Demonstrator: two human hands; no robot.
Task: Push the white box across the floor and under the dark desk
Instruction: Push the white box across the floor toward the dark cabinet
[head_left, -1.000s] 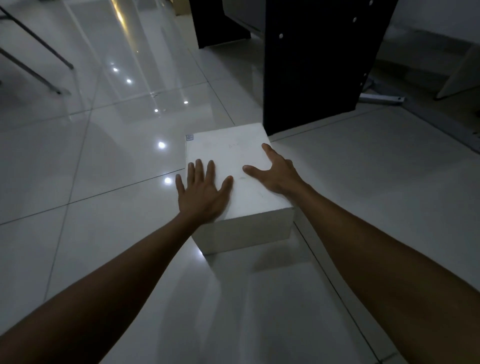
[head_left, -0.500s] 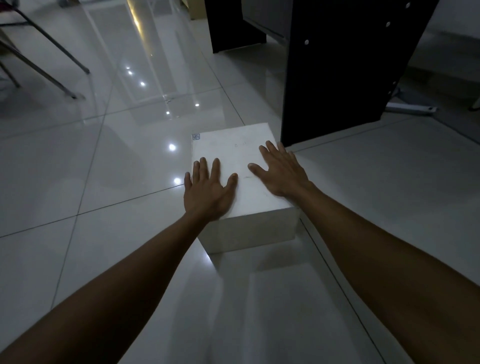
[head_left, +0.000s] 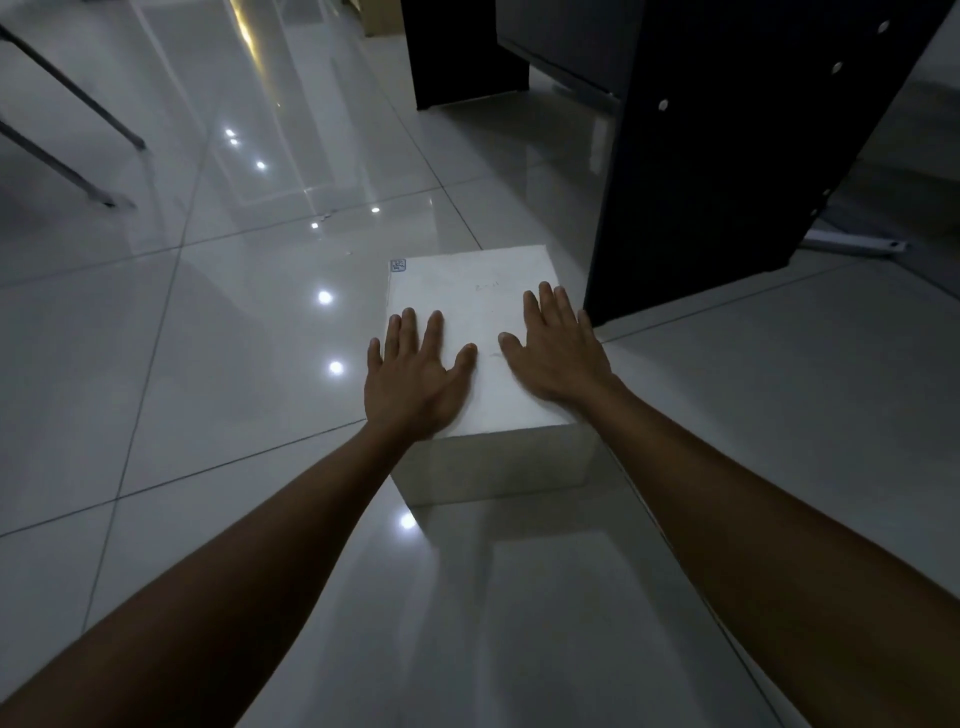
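Note:
A white box (head_left: 467, 291) stands on the glossy tiled floor, its right far corner close beside the near side panel of the dark desk (head_left: 727, 156). Both palms lie flat on the box's top. My left hand (head_left: 413, 382) rests on the near left part with its fingers spread and the little finger over the left edge. On the near right part sits my right hand (head_left: 558, 353), fingers pointing forward, close to the panel's foot. Neither hand grips anything. A small label marks the box's far left corner.
The desk's other dark panel (head_left: 462, 52) stands farther back, with open floor between the two panels. Thin metal chair legs (head_left: 78, 104) slant at the far left. A white power strip (head_left: 852, 244) lies on the floor right of the near panel.
The box has slid forward on the floor, along the left of the near desk panel. My right hand has turned so its fingers point straight ahead. Both palms stay on the lid.

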